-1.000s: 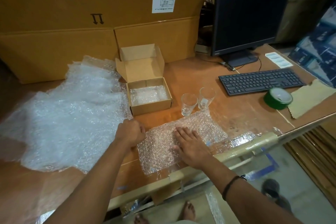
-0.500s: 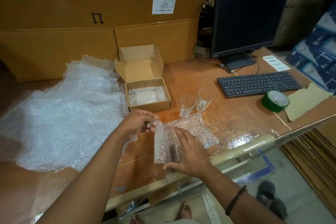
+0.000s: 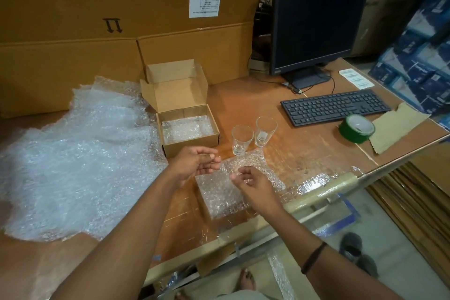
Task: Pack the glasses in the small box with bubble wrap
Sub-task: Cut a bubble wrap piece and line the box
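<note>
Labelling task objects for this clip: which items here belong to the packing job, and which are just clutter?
Job: small box, glass, second glass, bubble wrap sheet, bubble wrap pile.
Lying about: monitor, keyboard, green tape roll, large cardboard box, brown paper scrap.

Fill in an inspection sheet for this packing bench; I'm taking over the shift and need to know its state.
Surface: scuffed brown wooden table, tape along the near edge.
Job's things: two clear drinking glasses upright, side by side, unwrapped; small open cardboard box lined with bubble wrap; small bubble-wrap sheet flat by the near edge.
Clutter: large bubble-wrap heap; green tape roll; black keyboard; torn brown paper.
Hands: left hand and right hand over the sheet, fingers relaxed, holding nothing.
Cables: thin black cable between monitor stand and keyboard.
Surroundings: black monitor; large cardboard cartons behind.
</note>
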### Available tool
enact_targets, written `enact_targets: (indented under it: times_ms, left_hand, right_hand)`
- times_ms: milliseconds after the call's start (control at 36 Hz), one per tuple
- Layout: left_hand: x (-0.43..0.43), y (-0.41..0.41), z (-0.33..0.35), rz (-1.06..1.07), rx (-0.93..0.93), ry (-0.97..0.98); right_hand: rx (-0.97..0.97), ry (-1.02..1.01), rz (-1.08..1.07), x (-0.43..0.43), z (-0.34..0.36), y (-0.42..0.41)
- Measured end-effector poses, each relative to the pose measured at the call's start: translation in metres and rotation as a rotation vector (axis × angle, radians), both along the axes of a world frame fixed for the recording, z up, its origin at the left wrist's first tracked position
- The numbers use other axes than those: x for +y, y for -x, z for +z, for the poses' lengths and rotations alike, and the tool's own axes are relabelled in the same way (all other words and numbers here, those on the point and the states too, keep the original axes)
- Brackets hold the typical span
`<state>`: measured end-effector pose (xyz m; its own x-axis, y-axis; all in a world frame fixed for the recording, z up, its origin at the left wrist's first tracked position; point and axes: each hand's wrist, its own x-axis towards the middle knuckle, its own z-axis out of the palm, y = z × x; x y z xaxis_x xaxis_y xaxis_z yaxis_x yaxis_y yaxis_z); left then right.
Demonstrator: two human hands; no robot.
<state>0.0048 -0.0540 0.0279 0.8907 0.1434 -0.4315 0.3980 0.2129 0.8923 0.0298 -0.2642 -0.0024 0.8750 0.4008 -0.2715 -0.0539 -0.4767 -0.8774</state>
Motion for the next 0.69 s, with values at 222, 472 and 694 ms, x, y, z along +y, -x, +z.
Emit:
enact_targets:
  times_ms: [222, 472, 694]
  left_hand:
    - [0.015, 0.004, -0.024, 0.303, 0.066, -0.396]
    - [0.015, 0.014, -0.038, -0.079, 0.103, -0.82]
    - [0.019, 0.015, -0.035, -0.096, -0.094, -0.786]
  right_hand:
    - [0.187, 0.134, -0.061, 0.022, -0.011, -0.011]
    - [-0.113, 0.577, 0.157, 0.038, -0.008, -0.003]
    - [-0.008, 0.391, 0.122, 0.045, -0.006, -0.01]
